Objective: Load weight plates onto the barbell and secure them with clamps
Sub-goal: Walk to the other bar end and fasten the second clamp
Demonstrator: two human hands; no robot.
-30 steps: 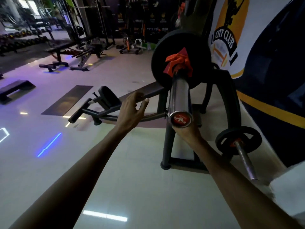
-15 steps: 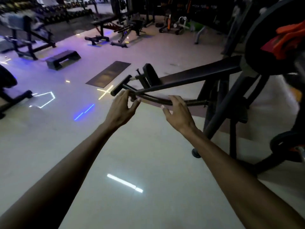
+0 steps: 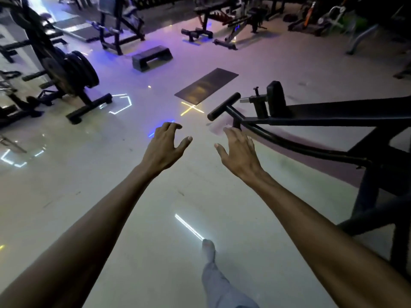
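Head view: both my bare hands reach out over the pale glossy gym floor, holding nothing.

My left hand has loosely curled, spread fingers; my right hand is flatter, fingers relaxed, near the black steel bench frame at right. Dark round weight plates hang on a black storage rack far left, well apart from my hands. A grey step platform and dark rectangular mat lie farther off.

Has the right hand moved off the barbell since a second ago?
Yes. The right hand no longer cups the bar's end; it now hovers empty and open over the floor, beside the bench frame's curved tube. The barbell is out of view.
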